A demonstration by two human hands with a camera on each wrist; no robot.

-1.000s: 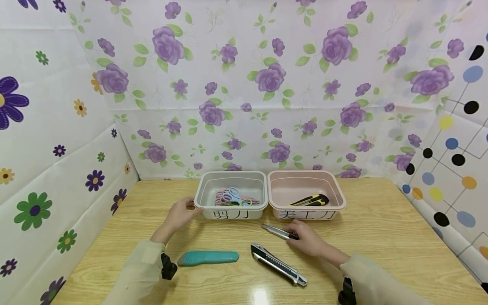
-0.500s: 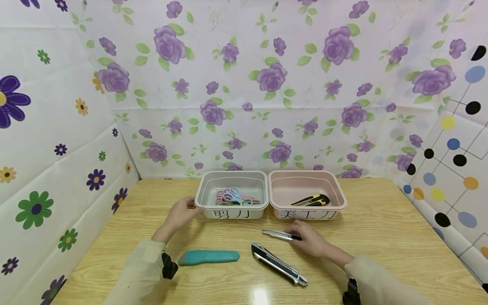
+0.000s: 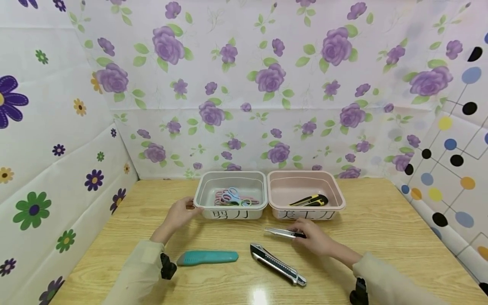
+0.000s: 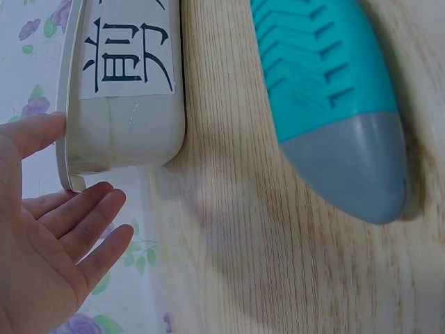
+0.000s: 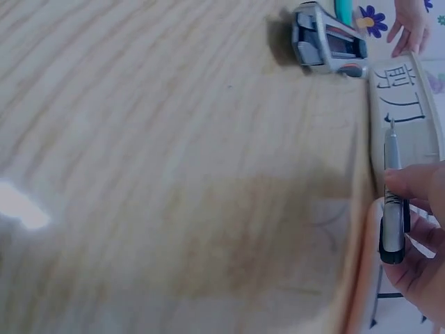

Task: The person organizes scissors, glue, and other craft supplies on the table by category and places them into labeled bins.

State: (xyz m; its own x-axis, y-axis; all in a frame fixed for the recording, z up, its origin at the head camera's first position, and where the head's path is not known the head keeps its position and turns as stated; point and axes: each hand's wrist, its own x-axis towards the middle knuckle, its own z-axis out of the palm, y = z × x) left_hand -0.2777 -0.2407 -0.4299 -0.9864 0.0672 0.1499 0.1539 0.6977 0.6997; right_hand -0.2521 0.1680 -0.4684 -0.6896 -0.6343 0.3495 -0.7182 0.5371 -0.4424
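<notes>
My right hand [image 3: 313, 238] pinches a slim silver-and-black utility knife [image 3: 283, 232] between thumb and fingers, just in front of the pink bin [image 3: 272, 192]. In the right wrist view the knife [image 5: 393, 209] overlaps both bins, its blade end pointing toward the grey bin. My left hand [image 3: 181, 214] touches the left front corner of the grey bin [image 3: 198, 190]; in the left wrist view its thumb is at the rim and its other fingers extend loosely. A teal utility knife [image 3: 209, 257] and a larger silver-black utility knife [image 3: 277, 264] lie on the table.
Several pairs of scissors [image 3: 233, 196] lie in the grey bin. Yellow-and-black utility knives [image 3: 311, 200] lie in the pink bin beside it. Both bins carry printed labels and stand near the back edge of the wooden table [image 3: 366, 228], before a flowered backdrop [image 3: 244, 140].
My right hand has taken the slim utility knife between its fingers, turned it more level and drawn it slightly right. My left hand stays at the grey bin's corner.
</notes>
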